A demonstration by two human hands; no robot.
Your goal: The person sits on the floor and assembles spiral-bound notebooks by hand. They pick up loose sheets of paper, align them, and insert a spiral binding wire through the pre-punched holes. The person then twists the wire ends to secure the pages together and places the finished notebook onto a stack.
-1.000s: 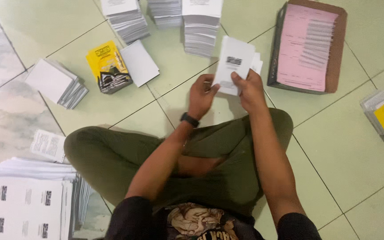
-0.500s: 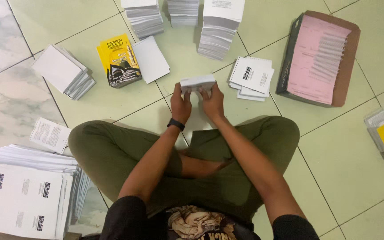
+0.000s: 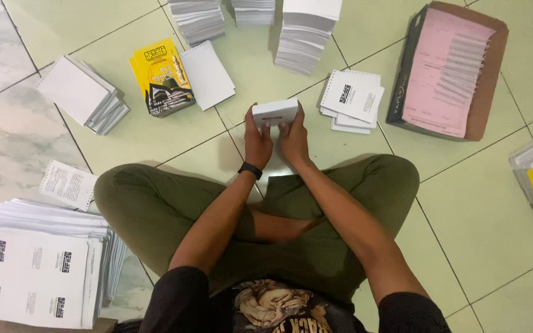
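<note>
While the small white stack of paper sheets (image 3: 275, 113) stands on edge on the pale green tiled floor (image 3: 482, 216), both hands are clamped on it, just ahead of the person's crossed legs in olive trousers (image 3: 155, 209). Left hand (image 3: 258, 140) grips the stack's left end, fingers wrapped up its side, a black band on the wrist (image 3: 250, 169). Right hand (image 3: 293, 137) squeezes the right end, thumb and fingers pressed against the paper. So the bundle sits pinched between the two palms, its lower edge down at the tile.

Just to the right, a small pile of white perforated sheets with a black mark (image 3: 353, 98) lies flat. Beyond it, well right, an open brown cardboard box holding pink forms (image 3: 448, 68). Straight ahead rises a tall stack of white paper (image 3: 306, 37), with two more grey-edged stacks (image 3: 198, 18) beside it. To the left, yellow-covered booklets (image 3: 158, 77) touch a white spiral-edged pad (image 3: 208, 75), and a fanned white bundle (image 3: 84, 92) lies further left. At near left, a broad heap of printed white sheets (image 3: 32, 271).
</note>
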